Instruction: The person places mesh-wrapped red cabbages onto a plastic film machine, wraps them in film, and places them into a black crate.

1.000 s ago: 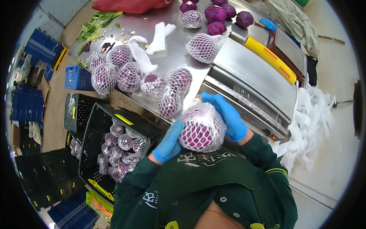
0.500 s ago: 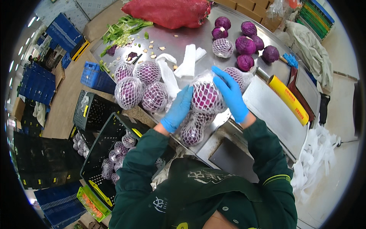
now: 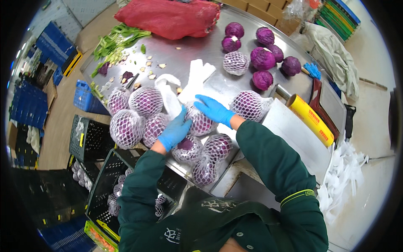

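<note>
A red cabbage in a white foam net and clear wrap sits among other netted cabbages on the steel table, between my two gloved hands. My left hand, in a blue glove, presses against its left side, above a wrapped cabbage. My right hand curves over its top and right side. Nearer me are two more netted cabbages. Several netted cabbages stand to the left, and another lies right of my right hand. White foam net sleeves lie just beyond.
Bare red cabbages and a netted one stand at the back right. A red mesh sack and leaf trimmings lie at the back left. A yellow roll rests right. Black crates stand below left.
My hands have moved left and lowered the netted cabbage beside the others, uncovering the wrapped ones nearer me. My right hand has shifted across its top. The whole view has also shifted.
</note>
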Motion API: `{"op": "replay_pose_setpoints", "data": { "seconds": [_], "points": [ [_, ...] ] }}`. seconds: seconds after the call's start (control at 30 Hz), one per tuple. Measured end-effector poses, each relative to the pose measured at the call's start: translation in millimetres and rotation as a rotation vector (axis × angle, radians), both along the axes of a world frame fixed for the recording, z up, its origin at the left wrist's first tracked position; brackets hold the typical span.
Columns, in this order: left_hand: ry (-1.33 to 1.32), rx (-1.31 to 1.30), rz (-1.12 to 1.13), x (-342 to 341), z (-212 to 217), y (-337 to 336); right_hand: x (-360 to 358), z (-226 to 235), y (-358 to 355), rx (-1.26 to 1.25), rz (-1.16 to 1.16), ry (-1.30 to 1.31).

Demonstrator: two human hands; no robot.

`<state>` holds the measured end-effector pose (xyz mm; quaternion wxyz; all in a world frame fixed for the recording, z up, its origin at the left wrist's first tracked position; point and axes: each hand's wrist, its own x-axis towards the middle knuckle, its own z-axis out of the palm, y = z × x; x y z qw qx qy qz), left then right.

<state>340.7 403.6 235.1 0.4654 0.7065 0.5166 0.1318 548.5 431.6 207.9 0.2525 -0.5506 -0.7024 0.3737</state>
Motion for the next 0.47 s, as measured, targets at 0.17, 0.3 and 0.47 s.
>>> {"op": "replay_pose_setpoints", "data": {
  "seconds": [0.17,0.3,0.47],
  "points": [
    [0.033,0.423,-0.054,0.9,32.3,-11.5,31.3,64.8,-15.9,0.259,0.067,-0.228],
    [-0.655,-0.156,-0.105,88.5,50.2,-40.7,144.7,71.4,14.3,0.139,-0.182,-0.261],
    [-0.824,-0.956,0.274,183.3,-26.2,-34.5,193.9,23.2,34.6,-0.477,-0.017,-0.159]
  ]
}}
